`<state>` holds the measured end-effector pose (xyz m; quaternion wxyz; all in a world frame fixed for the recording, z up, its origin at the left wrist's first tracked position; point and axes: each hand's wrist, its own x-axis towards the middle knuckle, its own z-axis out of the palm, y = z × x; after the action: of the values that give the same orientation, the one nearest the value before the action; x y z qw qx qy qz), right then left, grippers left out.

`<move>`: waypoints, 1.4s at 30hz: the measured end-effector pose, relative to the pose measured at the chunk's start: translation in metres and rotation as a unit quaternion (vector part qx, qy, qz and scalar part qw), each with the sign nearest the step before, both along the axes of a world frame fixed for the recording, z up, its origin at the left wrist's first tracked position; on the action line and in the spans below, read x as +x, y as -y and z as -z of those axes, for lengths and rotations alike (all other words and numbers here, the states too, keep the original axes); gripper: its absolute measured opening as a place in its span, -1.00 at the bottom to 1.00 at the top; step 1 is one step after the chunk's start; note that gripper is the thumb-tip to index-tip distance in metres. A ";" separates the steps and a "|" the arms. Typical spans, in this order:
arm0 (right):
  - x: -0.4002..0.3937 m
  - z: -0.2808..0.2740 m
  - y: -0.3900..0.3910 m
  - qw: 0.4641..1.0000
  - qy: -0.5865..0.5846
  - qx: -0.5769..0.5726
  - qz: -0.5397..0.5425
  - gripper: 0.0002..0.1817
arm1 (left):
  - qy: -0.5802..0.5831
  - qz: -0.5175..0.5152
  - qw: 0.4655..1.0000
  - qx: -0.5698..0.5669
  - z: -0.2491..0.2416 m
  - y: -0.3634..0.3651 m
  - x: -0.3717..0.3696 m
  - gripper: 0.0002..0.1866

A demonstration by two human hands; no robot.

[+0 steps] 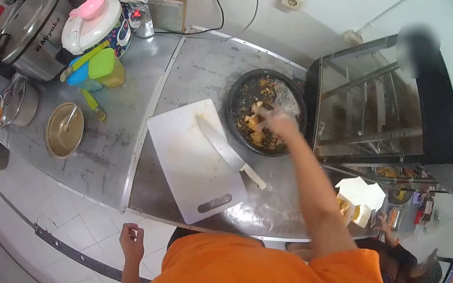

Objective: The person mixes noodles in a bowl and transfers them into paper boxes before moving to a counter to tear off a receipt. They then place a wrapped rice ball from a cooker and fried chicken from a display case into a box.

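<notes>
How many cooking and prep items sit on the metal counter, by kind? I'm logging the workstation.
Rice cookers: 2
Dark round pan of food: 1
White cutting board: 1
Knife: 1
Metal bowl: 1
Total: 6

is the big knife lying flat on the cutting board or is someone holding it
Lying flat. The knife rests across the white cutting board, no hand on it; the right hand is in the dark pan.

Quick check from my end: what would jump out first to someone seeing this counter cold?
Likely the right hand reaching into the dark round tray of fried food at the back of the steel counter. Next, the white cutting board at centre with a big knife lying across it. The left hand hangs empty below the counter edge.
</notes>
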<state>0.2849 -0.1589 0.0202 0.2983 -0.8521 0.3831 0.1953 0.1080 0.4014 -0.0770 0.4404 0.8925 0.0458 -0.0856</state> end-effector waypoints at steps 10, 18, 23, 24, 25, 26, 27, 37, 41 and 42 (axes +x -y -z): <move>-0.023 0.024 0.012 0.943 0.013 -0.117 -0.311 -0.32 | 0.001 0.036 0.999 0.013 0.005 -0.017 -0.019 -0.88; -0.014 -0.077 -0.046 0.988 -0.120 0.067 -0.066 -0.27 | -0.025 -0.002 1.000 0.011 0.021 -0.017 -0.030 -0.86; -0.034 -0.003 -0.027 0.988 -0.011 -0.070 -0.138 -0.39 | -0.011 -0.025 1.000 -0.005 0.018 -0.013 -0.029 -0.85; -0.042 0.008 -0.041 0.979 -0.021 -0.121 -0.164 -0.44 | -0.016 -0.040 0.999 -0.015 0.015 -0.011 -0.027 -0.85; -0.046 0.011 -0.044 0.982 -0.047 -0.107 -0.149 -0.40 | -0.023 -0.021 0.999 0.024 0.017 -0.007 -0.030 -0.86; -0.037 -0.002 -0.042 0.984 -0.064 -0.099 -0.137 -0.35 | -0.029 0.012 0.999 -0.008 0.022 -0.007 -0.029 -0.87; -0.034 -0.019 -0.036 0.988 -0.064 -0.039 -0.133 -0.32 | -0.018 0.033 0.999 -0.010 0.019 -0.002 -0.028 -0.87; -0.077 0.046 0.045 0.889 0.191 -0.266 -0.318 0.05 | -0.012 0.027 0.999 0.021 0.016 -0.024 -0.040 -0.84; -0.055 0.067 0.041 0.842 0.221 -0.186 -0.456 0.15 | -0.030 0.024 0.999 0.021 0.014 -0.030 -0.049 -0.82; -0.047 0.076 0.042 0.841 0.231 -0.181 -0.455 0.15 | -0.028 0.028 0.999 0.017 0.012 -0.029 -0.047 -0.82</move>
<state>0.2375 -0.2012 -0.0562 0.0964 -0.9898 -0.0991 0.0333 0.0607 0.4306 -0.0891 0.4211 0.8981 0.0348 -0.1221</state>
